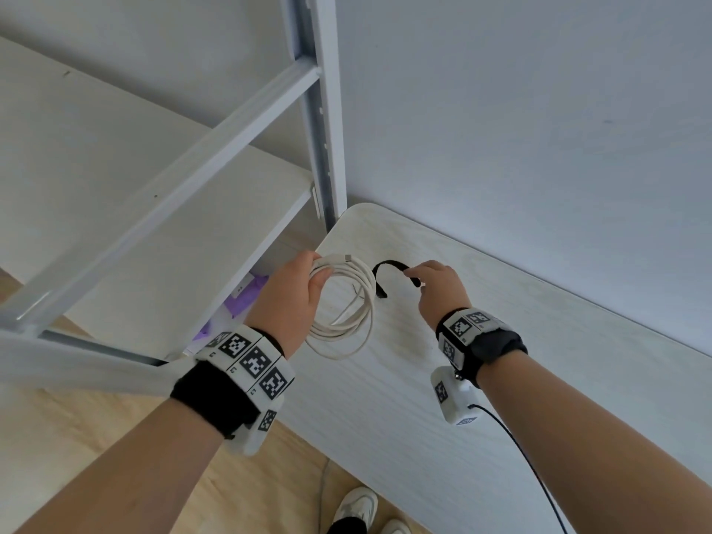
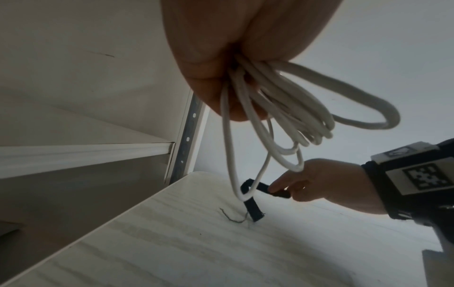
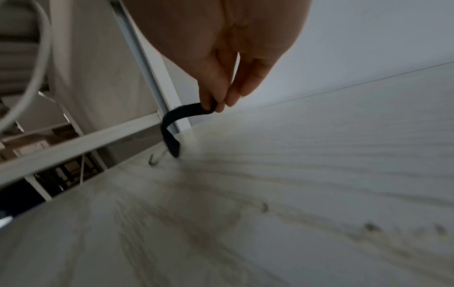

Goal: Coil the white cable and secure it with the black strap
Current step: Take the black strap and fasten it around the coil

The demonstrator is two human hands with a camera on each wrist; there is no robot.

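With our left hand [image 1: 289,298] gripping the coiled white cable [image 1: 348,302] above the table [image 1: 501,398] and our right hand [image 1: 437,289] pinching the black strap [image 1: 385,268] just beside the coil, we judge coiling done and next must wrap the strap round it.

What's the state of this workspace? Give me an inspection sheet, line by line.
Surface: white table, faint stains.
Job's things: white cable coiled; black strap not yet around it, lower end touching the table.
Clutter: small wire scrap by the strap's end.
Grippers: left hand grips the coil; right hand pinches the strap.
Cables: thin black lead from the right wrist unit.
Surroundings: white shelf frame, grey wall, wood floor.
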